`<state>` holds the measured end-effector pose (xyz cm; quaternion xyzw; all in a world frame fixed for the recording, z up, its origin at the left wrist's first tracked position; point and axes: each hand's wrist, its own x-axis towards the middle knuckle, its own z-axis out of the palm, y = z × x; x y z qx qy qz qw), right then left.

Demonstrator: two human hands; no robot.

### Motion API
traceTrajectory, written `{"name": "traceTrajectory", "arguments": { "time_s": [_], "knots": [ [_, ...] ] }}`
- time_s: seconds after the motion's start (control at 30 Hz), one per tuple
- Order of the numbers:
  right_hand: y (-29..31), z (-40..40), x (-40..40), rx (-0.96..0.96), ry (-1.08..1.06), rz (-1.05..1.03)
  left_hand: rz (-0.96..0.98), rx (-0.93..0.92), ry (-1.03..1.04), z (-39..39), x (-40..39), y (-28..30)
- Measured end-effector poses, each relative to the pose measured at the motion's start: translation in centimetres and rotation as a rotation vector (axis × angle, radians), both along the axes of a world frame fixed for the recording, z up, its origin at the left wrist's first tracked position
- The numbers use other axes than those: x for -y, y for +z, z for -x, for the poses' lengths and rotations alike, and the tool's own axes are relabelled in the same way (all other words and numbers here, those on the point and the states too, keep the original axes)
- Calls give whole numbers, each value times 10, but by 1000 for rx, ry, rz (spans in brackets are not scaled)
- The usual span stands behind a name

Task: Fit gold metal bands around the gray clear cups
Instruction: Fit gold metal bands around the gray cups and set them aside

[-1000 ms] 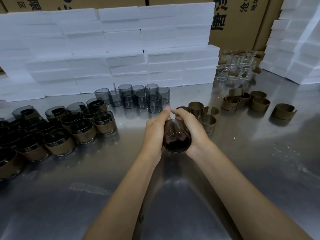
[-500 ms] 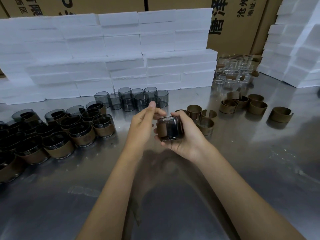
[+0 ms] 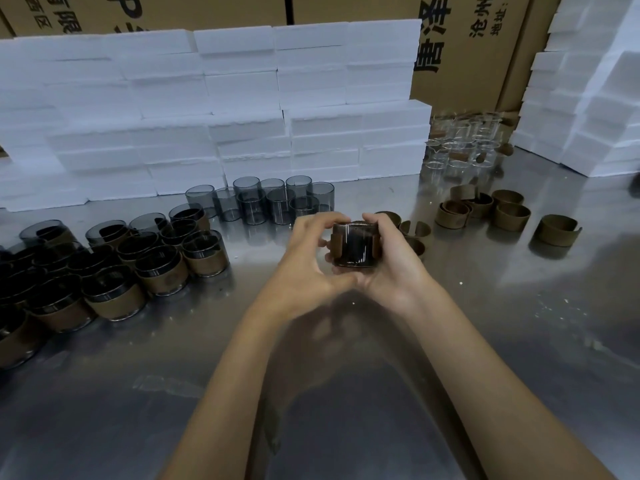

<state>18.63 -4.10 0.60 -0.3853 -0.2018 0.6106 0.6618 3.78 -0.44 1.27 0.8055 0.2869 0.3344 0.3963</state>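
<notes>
Both hands hold one gray clear cup point(image 3: 354, 244) above the steel table, with a gold band wrapped round it and the band's gap facing me. My left hand point(image 3: 308, 258) grips its left side, fingers curled over the top. My right hand point(image 3: 394, 261) cups the right side and bottom. Bare gray cups point(image 3: 263, 204) stand in a cluster behind the hands. Loose gold bands point(image 3: 485, 211) lie to the right, one apart point(image 3: 556, 230). Banded cups point(image 3: 204, 252) are massed at the left.
White foam blocks point(image 3: 242, 109) are stacked along the back and at the right point(image 3: 588, 98), with cardboard boxes point(image 3: 467, 46) behind. Clear glass cups point(image 3: 464, 143) stand at the back right. The steel table point(image 3: 346, 393) stretches toward me.
The cup has turned from lying with its mouth toward me to upright with the band's gap facing me. My left hand, lifted off half a second ago, grips the cup again.
</notes>
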Motion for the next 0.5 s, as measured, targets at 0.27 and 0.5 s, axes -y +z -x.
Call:
{"name": "traceTrajectory", "arguments": {
  "time_s": [0.27, 0.5],
  "knots": [
    [3, -8, 7, -183, 210, -142, 4, 170, 74, 3, -9, 3],
    [-2, 4, 1, -141, 143, -192, 61, 167, 143, 6, -15, 0]
  ]
}}
